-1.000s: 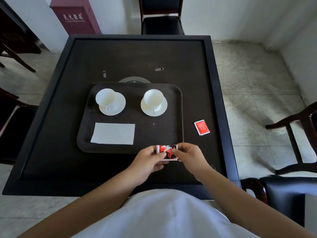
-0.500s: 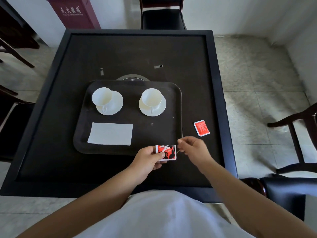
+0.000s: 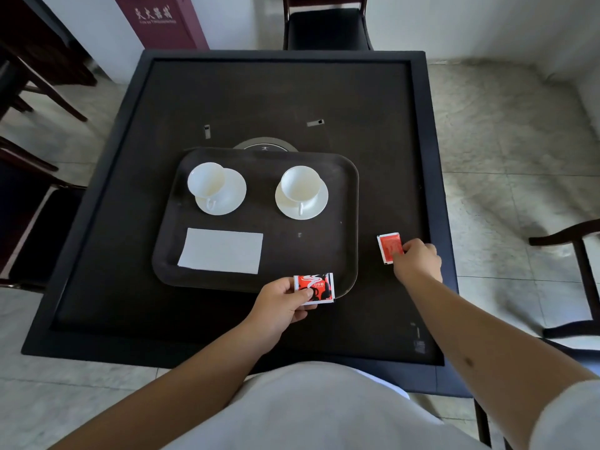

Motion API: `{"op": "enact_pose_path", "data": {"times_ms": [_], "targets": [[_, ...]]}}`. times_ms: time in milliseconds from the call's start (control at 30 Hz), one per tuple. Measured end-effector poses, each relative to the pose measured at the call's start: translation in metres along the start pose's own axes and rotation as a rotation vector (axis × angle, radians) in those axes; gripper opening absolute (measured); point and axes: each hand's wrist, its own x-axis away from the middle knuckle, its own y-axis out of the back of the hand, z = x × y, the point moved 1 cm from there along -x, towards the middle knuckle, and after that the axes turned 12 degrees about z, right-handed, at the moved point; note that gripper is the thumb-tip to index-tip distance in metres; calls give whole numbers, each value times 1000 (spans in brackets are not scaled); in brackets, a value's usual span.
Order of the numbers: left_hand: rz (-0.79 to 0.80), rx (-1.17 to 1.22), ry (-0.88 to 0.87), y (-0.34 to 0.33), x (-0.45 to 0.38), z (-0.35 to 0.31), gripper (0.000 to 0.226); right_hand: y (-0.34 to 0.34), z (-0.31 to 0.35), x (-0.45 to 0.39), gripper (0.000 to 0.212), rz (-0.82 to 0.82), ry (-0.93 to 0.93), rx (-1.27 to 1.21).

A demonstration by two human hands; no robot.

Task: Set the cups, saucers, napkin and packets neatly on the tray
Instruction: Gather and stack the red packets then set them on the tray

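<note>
A dark brown tray (image 3: 349, 196) lies in the middle of the black table. On its far half stand two white cups on white saucers, the left cup (image 3: 206, 180) and the right cup (image 3: 299, 183). A white napkin (image 3: 221, 250) lies flat on the tray's near left part. My left hand (image 3: 281, 302) pinches a red, black and white packet (image 3: 315, 287) over the tray's near rim. My right hand (image 3: 417, 259) pinches the near corner of a second red packet (image 3: 388, 245), which lies on the table right of the tray.
The black table (image 3: 389, 141) has a raised rim, a round metal disc (image 3: 264, 146) half under the tray's far edge and two small grey pieces (image 3: 315, 123) beyond it. Dark chairs stand at the far side (image 3: 326, 26), left and right (image 3: 565, 271). A maroon stand (image 3: 162, 21) is far left.
My right hand let go of the packet that both hands held and moved right to the second red packet. My left hand kept its packet at the tray's near rim.
</note>
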Motion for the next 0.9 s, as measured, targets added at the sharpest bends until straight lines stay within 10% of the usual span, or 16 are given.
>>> {"op": "enact_pose_path", "data": {"times_ms": [300, 567, 900], "targets": [[7, 25, 7, 1, -6, 3, 18, -1, 8, 37, 21, -3, 165, -339], [8, 7, -7, -1, -8, 0, 16, 3, 20, 104, 32, 322, 454, -661], [124, -77, -45, -5, 8, -9, 15, 21, 52, 135, 10, 344, 634, -8]]}}
